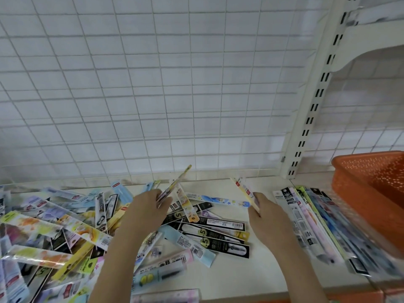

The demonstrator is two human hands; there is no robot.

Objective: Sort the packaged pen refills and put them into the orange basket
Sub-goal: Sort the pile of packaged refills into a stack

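1. White wire grid panel (153, 84) filled the back of the view, with a slotted shelf upright (314, 95) standing to its right
2. White shelf surface (240, 274) ran beneath it and carried everything below
3. Loose heap of packaged pen refills (65, 226) covered the left half of the shelf, overlapping at all angles; several black packs (218, 235) lay between the two forearms
4. Orange basket (371, 186) sat at the right edge, partly out of view; what it held could not be made out
5. A neater row of packs (306, 219) lay side by side just left of the basket, running under its near wall
6. Left hand (148, 206) was raised above the heap, fingers curled round a small bunch of packs (172, 186) that pointed up toward the grid
7. Right hand (266, 208) pinched a thin bunch of refill packs (244, 191), tilted up and leftward, fingers closed on it
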